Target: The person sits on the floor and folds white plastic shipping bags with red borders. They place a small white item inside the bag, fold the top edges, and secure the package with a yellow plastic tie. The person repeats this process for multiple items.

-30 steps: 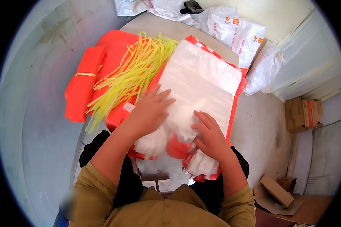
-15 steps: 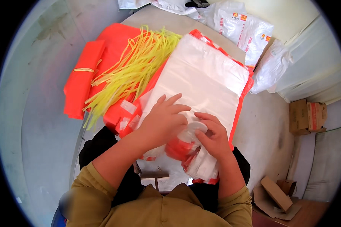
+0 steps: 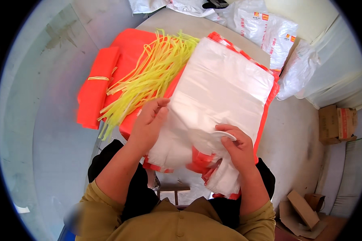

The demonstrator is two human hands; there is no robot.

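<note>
A stack of clear plastic bags with red edges [image 3: 225,84] lies tilted before me, its near end bunched and hanging over the table edge. My right hand [image 3: 239,148] pinches a thin white disc [image 3: 225,135] between thumb and fingers, just over the bags' lower right part. Below it is a loose fold of clear and red plastic [image 3: 201,158]. At the stack's left edge is my left hand [image 3: 149,124], fingers bent and thumb apart from them; I see nothing held there. Its lower fingers are partly hidden.
Yellow strips [image 3: 149,76] lie in a loose bunch on red plastic sheeting [image 3: 130,42], beside a tied red bundle [image 3: 96,88]. White printed sacks [image 3: 265,32] stand behind the table. Cardboard boxes [image 3: 330,124] are at the right, with opened cardboard [image 3: 301,213] lower down.
My left hand has moved left from beside the disc to the stack's left edge. The disc, still in my right hand, has turned more edge-on. The whole view has shifted slightly.
</note>
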